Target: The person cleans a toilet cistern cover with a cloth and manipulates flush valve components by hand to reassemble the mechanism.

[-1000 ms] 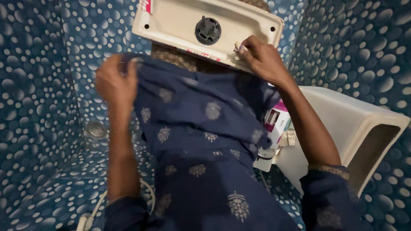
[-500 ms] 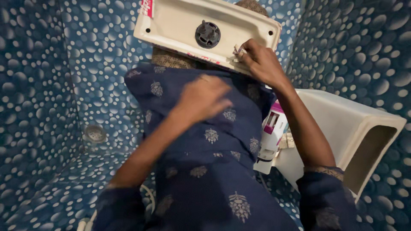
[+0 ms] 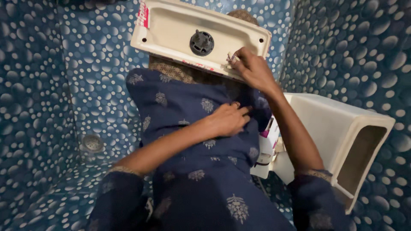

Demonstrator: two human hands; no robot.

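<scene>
At the far middle of the blue, white-dotted tiled corner (image 3: 51,85), a cream ceramic cistern lid (image 3: 171,25) lying upside down, with a dark round fitting (image 3: 201,42) in its hollow. On its near right rim, the right hand (image 3: 252,68), fingers curled over the edge and pinching something small and pale there; too small to tell what. Nearer and slightly left, the left hand (image 3: 229,119), loosely closed on a fold of the dark blue patterned cloth (image 3: 192,128) draped below the lid, touching no part of the lid. To the right, a cream open cistern tank (image 3: 342,132), with a white and pink bottle (image 3: 265,145) just beside it. Compared with half a second ago: left hand shifted right and nearer across the cloth, from flat to gathered; right hand unchanged on the rim.
</scene>
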